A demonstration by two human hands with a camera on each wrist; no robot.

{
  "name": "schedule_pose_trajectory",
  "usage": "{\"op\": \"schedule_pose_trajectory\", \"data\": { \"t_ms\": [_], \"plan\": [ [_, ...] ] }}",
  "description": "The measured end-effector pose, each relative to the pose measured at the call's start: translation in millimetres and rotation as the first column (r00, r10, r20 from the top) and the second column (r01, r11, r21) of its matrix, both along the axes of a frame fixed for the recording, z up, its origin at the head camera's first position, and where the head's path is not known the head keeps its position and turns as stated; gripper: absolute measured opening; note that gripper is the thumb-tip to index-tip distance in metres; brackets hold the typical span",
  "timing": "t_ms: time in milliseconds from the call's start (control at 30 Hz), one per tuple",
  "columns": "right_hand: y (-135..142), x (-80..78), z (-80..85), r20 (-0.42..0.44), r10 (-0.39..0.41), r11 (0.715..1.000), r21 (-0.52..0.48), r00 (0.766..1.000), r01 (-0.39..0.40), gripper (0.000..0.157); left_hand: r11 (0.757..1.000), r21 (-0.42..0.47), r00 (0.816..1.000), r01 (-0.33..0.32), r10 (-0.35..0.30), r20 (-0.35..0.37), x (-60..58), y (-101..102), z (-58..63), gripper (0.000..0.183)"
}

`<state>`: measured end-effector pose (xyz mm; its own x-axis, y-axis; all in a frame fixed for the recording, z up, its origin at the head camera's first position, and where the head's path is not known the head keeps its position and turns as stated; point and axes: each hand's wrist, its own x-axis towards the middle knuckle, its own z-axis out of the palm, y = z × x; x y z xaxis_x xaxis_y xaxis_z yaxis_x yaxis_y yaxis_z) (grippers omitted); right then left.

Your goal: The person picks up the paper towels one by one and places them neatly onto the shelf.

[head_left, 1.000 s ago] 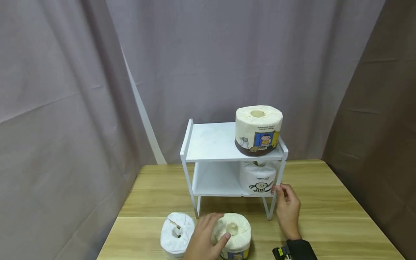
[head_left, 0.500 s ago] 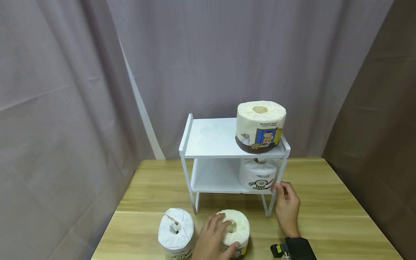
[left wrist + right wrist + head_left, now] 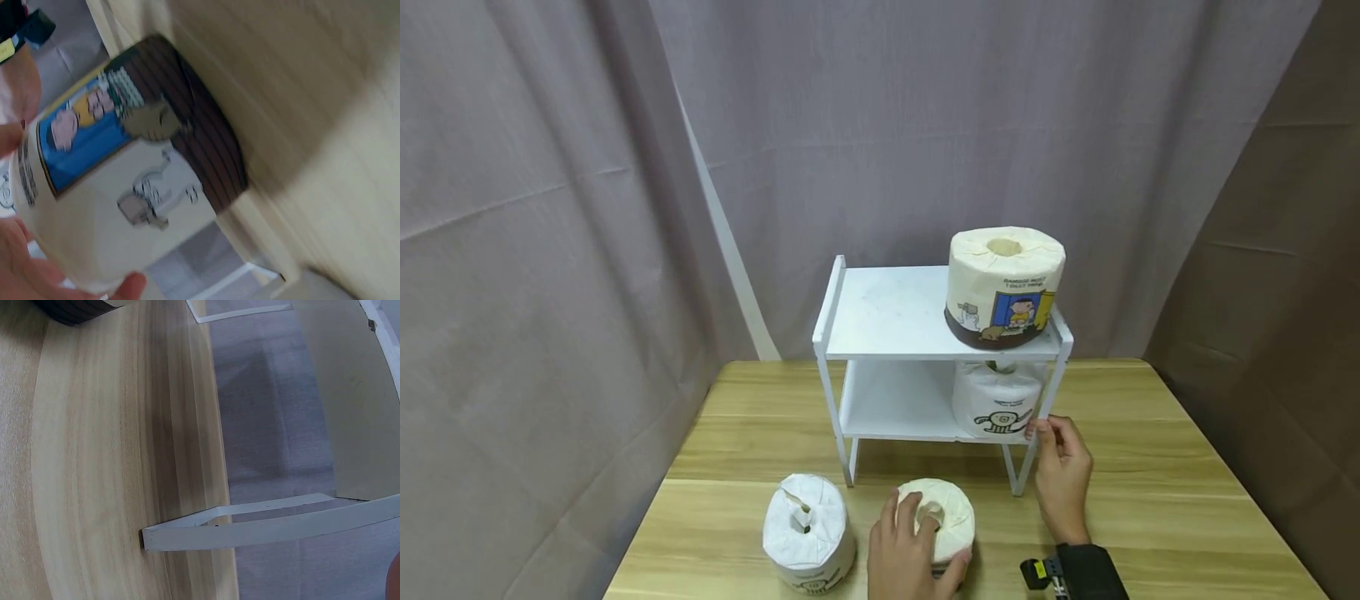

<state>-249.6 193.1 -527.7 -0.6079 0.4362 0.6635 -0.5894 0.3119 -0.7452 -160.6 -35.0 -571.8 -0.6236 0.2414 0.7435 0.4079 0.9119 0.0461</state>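
Observation:
My left hand (image 3: 906, 546) spans the cream toilet roll (image 3: 957, 521) on the table in front of the rack, thumb on its near right side, fingers over its top. The left wrist view shows this roll (image 3: 94, 231) close up, cartoon print and dark band visible, between thumb and fingers. With my right hand (image 3: 1063, 475) I pinch the right front leg of a white two-tier rack (image 3: 887, 312); the leg (image 3: 269, 534) crosses the right wrist view. Left of my left hand stands a white toilet roll (image 3: 808, 525).
Another cream roll (image 3: 1006, 287) stands on the rack's top shelf at the right. Below it a second white roll (image 3: 996, 400) sits on the lower shelf. Grey curtains (image 3: 880, 125) hang behind the wooden table (image 3: 745, 450).
My left hand has moved right, away from the white roll, and its thumb has come round the near right side of the cream roll. The right hand keeps its place on the rack leg.

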Motion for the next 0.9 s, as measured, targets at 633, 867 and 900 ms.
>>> {"op": "schedule_pose_trajectory", "data": {
  "t_ms": [633,867,900],
  "plan": [
    [1,-0.7,0.4,0.032,-0.026,1.000,-0.015,0.999,0.026,0.011,0.983,0.009,0.983,-0.185,0.185,0.003,3.6,19,5.6,0.074],
    [-2,1.3,4.1,0.032,-0.030,0.999,-0.016,0.999,0.030,0.011,0.991,0.022,0.990,-0.131,0.132,-0.046,2.5,13,2.0,0.066],
    [-1,0.3,2.4,0.034,-0.032,0.999,-0.013,0.999,0.033,0.010,0.992,0.019,0.991,-0.124,0.125,-0.056,2.2,11,1.4,0.065]
  ]
}}
